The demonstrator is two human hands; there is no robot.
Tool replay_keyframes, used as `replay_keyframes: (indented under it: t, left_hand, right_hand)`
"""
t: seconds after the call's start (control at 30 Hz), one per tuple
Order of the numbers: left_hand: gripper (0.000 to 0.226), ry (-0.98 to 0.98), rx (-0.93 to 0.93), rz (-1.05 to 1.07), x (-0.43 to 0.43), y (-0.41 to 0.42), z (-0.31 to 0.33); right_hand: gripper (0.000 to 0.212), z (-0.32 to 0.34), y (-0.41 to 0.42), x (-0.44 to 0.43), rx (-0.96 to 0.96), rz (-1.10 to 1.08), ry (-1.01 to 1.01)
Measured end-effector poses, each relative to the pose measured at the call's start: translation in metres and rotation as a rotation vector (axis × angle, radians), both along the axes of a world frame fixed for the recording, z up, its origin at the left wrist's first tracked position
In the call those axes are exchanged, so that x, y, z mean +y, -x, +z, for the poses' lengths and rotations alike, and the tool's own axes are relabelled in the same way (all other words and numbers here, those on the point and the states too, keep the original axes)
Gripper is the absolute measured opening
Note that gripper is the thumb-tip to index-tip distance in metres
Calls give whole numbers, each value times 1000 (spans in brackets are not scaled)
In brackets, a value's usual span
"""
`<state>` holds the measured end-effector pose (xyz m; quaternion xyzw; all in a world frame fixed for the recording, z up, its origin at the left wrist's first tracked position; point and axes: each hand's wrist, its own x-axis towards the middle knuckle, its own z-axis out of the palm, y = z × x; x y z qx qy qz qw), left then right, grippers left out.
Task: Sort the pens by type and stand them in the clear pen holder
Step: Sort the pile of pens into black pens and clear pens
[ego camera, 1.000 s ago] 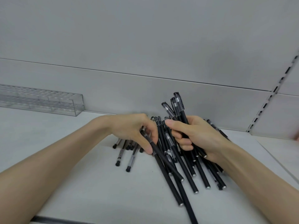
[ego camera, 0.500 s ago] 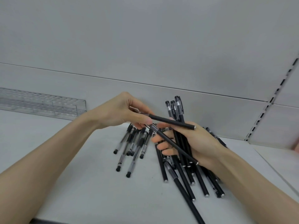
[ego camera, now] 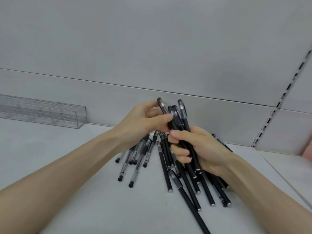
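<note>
My right hand (ego camera: 200,149) grips a bundle of black pens (ego camera: 183,119), held nearly upright with the caps at the top. My left hand (ego camera: 143,123) pinches one black pen (ego camera: 161,105) and holds it against the top of that bundle. Under the hands, a pile of black-barrelled pens (ego camera: 190,186) lies on the white shelf (ego camera: 76,200). To its left lies a small group of clear-barrelled pens (ego camera: 135,159) with black caps. The clear pen holder (ego camera: 50,114) stands at the back left against the wall, with nothing in it.
A grey back panel (ego camera: 152,48) rises behind the shelf. A slotted upright (ego camera: 276,107) runs down at the right, and a seam in the shelf lies beyond it. Something pink (ego camera: 307,153) shows at the right edge.
My left hand lifted one black pen from lying across my right hand and swung it upright against the bundle. The bundle in my right hand stayed where it was.
</note>
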<state>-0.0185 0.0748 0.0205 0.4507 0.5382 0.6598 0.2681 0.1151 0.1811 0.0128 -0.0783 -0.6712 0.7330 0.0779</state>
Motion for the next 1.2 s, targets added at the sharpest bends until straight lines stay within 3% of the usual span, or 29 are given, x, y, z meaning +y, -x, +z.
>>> replay_keyframes:
  t: [0.07, 0.2, 0.3, 0.4, 0.53, 0.67, 0.8, 0.9, 1.07, 1.2]
  left_hand:
    - [45, -46, -33, -36, 8, -15, 7]
    - [45, -157, 178, -48, 15, -30, 28]
    - [32, -144, 377, -54, 18, -30, 20]
    - [30, -104, 417, -59, 20, -27, 17]
    - [25, -109, 369, 85, 17, -3, 25]
    - [22, 252, 524, 5, 7, 35, 6]
    - [54, 583, 847, -179, 12, 44, -19]
    - [67, 566, 904, -154, 19, 42, -29]
    - [62, 449, 906, -49, 20, 49, -35]
    - [60, 500, 931, -32, 19, 52, -34]
  right_hand:
    - [15, 2, 2, -5, 55, -60, -108]
    - [29, 1, 7, -6, 246, -228, -345]
    - [26, -9, 9, 0, 224, -239, -426]
    - [20, -13, 10, 2, 198, -186, -310]
    - [19, -4, 6, 5, 179, -185, -138]
    - [31, -1, 2, 13, 135, -264, -55]
    - [24, -4, -1, 15, 84, -294, -101]
    - [17, -8, 1, 15, 89, -321, -118]
    - [13, -15, 5, 15, 96, -356, -113]
    - [15, -14, 6, 12, 102, -370, -143]
